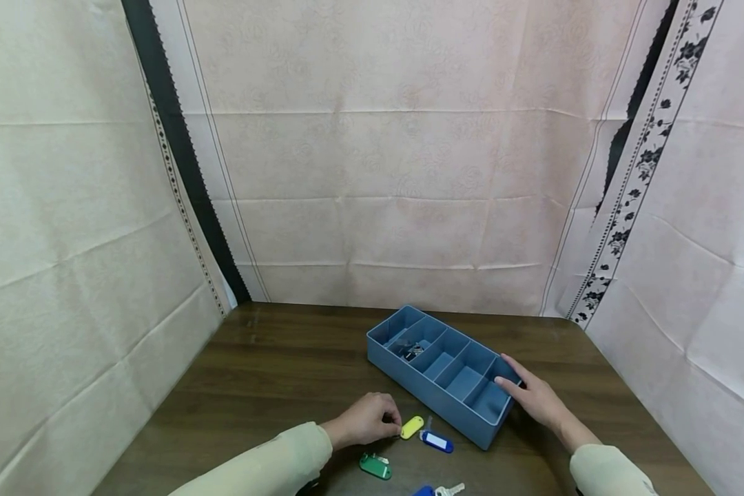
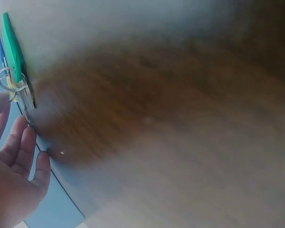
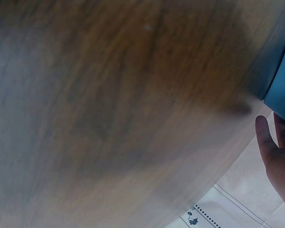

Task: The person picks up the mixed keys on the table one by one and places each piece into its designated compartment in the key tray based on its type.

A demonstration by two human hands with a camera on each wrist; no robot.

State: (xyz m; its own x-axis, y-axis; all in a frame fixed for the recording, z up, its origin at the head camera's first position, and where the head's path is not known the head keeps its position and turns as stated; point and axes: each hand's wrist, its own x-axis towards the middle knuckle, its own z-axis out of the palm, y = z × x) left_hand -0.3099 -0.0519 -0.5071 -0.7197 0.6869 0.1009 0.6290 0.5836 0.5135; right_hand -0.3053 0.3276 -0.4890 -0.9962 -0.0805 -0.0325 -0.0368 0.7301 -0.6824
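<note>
My left hand (image 1: 367,419) pinches the near end of a yellow key tag (image 1: 412,427) low over the table. The left wrist view shows its fingers curled, with a green key tag (image 2: 12,47) and metal rings overlapping there. My right hand (image 1: 538,401) holds the right end of a blue divided box (image 1: 428,394), thumb over the rim and fingers along the outer end. In one of the box's left compartments lie small metal items (image 1: 412,352). A blue key tag (image 1: 437,441) with a white label lies between the yellow tag and the box.
The brown wooden table (image 1: 273,386) is enclosed by pale cloth walls (image 1: 409,207) at the back and both sides. Nearer the front edge lie another blue key tag (image 1: 424,491) and a silver key (image 1: 450,490), cut off by the frame.
</note>
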